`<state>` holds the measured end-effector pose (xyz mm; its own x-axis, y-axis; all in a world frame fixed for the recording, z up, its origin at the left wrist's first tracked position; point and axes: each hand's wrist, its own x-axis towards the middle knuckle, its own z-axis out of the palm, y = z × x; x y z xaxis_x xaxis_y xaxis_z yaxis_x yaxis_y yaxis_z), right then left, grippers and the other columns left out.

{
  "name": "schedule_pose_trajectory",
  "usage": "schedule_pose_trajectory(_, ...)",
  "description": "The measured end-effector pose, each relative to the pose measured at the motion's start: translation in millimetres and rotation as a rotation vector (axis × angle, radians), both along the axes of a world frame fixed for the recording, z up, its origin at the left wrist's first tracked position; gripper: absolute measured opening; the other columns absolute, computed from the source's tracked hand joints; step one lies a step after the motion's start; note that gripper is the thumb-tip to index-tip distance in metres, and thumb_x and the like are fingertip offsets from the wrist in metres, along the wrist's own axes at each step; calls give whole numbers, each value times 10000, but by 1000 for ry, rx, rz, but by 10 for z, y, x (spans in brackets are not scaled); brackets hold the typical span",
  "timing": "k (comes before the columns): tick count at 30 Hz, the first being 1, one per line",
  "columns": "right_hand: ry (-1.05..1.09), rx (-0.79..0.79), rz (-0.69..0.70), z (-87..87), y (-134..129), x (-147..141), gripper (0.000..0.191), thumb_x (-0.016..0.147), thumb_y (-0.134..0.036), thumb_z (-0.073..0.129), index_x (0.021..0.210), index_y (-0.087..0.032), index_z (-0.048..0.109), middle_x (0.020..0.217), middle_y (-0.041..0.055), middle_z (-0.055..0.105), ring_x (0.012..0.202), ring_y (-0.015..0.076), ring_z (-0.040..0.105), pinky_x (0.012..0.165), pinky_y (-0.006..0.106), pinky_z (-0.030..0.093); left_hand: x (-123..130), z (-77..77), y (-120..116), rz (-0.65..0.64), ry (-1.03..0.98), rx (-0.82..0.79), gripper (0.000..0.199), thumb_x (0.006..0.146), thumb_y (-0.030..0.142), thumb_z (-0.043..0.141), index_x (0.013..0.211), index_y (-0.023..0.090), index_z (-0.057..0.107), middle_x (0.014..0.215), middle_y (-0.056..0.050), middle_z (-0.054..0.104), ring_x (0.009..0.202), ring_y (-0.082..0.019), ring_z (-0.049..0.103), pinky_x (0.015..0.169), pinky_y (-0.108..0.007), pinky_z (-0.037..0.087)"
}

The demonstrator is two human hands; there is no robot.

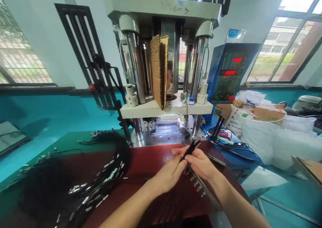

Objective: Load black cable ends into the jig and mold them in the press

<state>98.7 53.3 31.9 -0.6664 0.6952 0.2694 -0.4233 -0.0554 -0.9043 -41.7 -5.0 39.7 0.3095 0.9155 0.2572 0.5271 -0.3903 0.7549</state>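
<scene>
Both my hands meet over the red-brown tabletop [148,159], in front of a press. Between them is a small bundle of black cables [191,148], its ends pointing up toward the press. My left hand [173,169] is closed round the lower part of the bundle. My right hand [199,163] grips it from the other side, with the thumb pressed on it. Under my right hand and forearm runs a long metal bar [205,190] with a row of small fittings along its edge. A large heap of black cables [110,167] with shiny metal ends lies to the left.
Ahead stands the press with its lower white plate [146,112], steel columns and a folded cardboard piece [157,70]. To its right are a blue control box [232,72] with red digits and a blue stand [241,154] holding cables and tools. White sacks [264,140] pile beyond.
</scene>
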Motion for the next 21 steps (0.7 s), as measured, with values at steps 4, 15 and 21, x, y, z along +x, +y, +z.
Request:
schedule_pose_trajectory(4, 99, -100, -168, 49, 35, -183, 97, 743, -238, 634, 832, -199, 637, 917, 38, 657, 981, 209, 546, 933, 388, 366, -64, -16, 40, 221, -1, 109, 388, 908, 316, 227, 1107, 123, 498, 895, -97, 630, 808, -189, 588, 755, -312, 425)
schedule_pose_trajectory(15, 167, -236, -152, 188, 290, -338, 130, 714, -225, 660, 813, -190, 582, 669, -25, 531, 654, 119, 517, 719, 321, 455, -1371, 1049, -229, 557, -600, 131, 336, 865, 397, 331, 789, 129, 519, 622, -13, 596, 545, -119, 548, 532, -233, 430)
schedule_pose_trajectory(21, 118, -14, -161, 808, 432, -469, 49, 767, -200, 571, 812, -192, 555, 674, -28, 444, 627, 103, 475, 644, 283, 450, -2191, 1683, -855, 819, -767, 346, 372, 909, 260, 178, 701, 129, 457, 463, 56, 375, 421, -41, 414, 504, -182, 354)
